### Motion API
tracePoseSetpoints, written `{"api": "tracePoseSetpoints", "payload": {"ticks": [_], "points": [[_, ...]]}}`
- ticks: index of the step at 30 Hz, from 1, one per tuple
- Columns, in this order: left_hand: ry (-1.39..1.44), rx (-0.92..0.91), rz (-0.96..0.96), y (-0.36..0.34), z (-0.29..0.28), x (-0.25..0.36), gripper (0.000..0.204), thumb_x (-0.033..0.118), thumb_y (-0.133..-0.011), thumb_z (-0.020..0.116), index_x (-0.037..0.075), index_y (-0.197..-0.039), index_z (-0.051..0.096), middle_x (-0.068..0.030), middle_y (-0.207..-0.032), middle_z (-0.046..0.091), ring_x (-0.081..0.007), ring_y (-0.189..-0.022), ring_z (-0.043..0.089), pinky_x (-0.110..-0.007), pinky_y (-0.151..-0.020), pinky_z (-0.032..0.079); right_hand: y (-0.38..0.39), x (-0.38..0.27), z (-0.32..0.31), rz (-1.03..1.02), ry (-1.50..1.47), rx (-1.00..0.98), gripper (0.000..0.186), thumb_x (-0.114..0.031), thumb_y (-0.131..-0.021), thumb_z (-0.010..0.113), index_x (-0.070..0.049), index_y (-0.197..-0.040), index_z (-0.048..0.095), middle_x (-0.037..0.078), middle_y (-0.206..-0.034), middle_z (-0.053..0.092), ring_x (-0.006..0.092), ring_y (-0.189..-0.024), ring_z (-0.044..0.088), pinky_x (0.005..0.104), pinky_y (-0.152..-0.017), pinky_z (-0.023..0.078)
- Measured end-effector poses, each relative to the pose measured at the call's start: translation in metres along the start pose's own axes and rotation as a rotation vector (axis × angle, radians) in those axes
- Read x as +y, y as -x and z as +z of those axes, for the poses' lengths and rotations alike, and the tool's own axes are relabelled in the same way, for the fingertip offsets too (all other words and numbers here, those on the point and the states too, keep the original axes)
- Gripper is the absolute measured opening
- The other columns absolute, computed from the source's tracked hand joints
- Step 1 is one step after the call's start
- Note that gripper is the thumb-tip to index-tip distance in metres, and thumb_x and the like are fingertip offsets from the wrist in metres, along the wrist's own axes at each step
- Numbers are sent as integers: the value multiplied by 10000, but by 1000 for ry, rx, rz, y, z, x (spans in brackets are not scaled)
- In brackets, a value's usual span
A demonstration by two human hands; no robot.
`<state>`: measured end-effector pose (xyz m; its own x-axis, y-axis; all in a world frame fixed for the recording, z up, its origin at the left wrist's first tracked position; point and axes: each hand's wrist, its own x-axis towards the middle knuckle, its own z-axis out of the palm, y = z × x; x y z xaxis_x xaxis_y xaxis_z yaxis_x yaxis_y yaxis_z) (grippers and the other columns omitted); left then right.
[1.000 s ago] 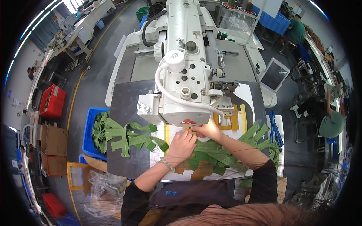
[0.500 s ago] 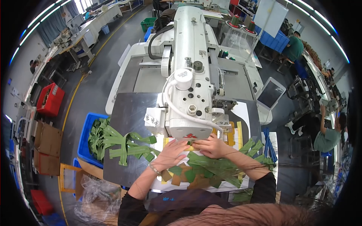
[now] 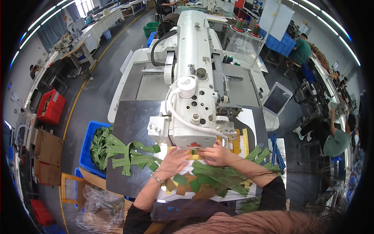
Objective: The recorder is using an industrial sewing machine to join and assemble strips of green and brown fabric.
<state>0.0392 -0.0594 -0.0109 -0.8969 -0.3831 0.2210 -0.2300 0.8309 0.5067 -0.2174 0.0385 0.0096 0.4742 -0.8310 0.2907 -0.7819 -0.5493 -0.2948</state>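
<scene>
Under the head of a large white sewing machine (image 3: 194, 130), my two hands face each other over a yellow-edged frame (image 3: 193, 157). My left hand (image 3: 173, 161) lies nearly flat, fingers stretched toward the frame's left side. My right hand (image 3: 216, 153) has its fingers bent and pressed together at the right side; what lies in them is hidden. A short green piece shows between the hands, close below the machine head. Beneath my right forearm lies a pile of green webbing strips (image 3: 218, 171), with brown pieces (image 3: 205, 191) among their ends.
More green strips (image 3: 130, 152) spill from a blue bin (image 3: 89, 154) onto the dark table plate (image 3: 128, 183) at left. Blue strips (image 3: 277, 152) lie at the right edge beside a tilted screen (image 3: 277, 98). Co-workers sit farther right, one in a green shirt (image 3: 337, 142).
My left hand has shifted slightly left and my right hand slightly back, so more of the yellow-edged frame and green piece shows between them. The whole view has also shifted a little.
</scene>
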Motion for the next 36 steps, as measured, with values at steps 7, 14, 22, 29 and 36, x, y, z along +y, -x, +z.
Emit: {"api": "tracePoseSetpoints", "payload": {"ticks": [7,14,22,29,36], "points": [[2,40,11,-9,-4,10,335,219,-865,612,168,-1196,596,-31,-1282,568,-200,-1154,530,-402,-1046,319,-9,-9,-6,72,-25,88,286,-139,-736,690,-122,-1017,641,-11,-1087,630,205,-1021,571,344,-801,504],[145,62,73,-18,18,46,263,175,-781,679,144,-1038,635,-9,-947,598,-210,-909,556,-356,-824,405,39,-16,-5,378,-131,191,205,-119,-745,699,-104,-947,665,19,-959,637,227,-891,604,365,-735,463],[39,32,119,-27,23,58,101,148,-753,687,123,-814,610,-23,-770,515,-210,-768,550,-334,-688,422,55,-47,-31,478,-383,93,199,-146,-738,741,-105,-912,655,45,-904,614,253,-858,590,351,-773,435],[269,177,-48,-22,6,67,94,113,-771,698,109,-841,635,-10,-857,638,-209,-719,635,-319,-613,515,70,-49,-47,557,-300,5,231,-175,-747,718,-62,-830,535,81,-844,592,294,-743,590,380,-630,457],[43,247,131,-52,6,98,205,121,-791,640,124,-990,591,-10,-874,618,-191,-655,616,-298,-548,491,52,-70,-54,561,-194,-14,140,-164,-814,635,-89,-897,550,77,-742,605,308,-651,609,393,-572,468]]}}
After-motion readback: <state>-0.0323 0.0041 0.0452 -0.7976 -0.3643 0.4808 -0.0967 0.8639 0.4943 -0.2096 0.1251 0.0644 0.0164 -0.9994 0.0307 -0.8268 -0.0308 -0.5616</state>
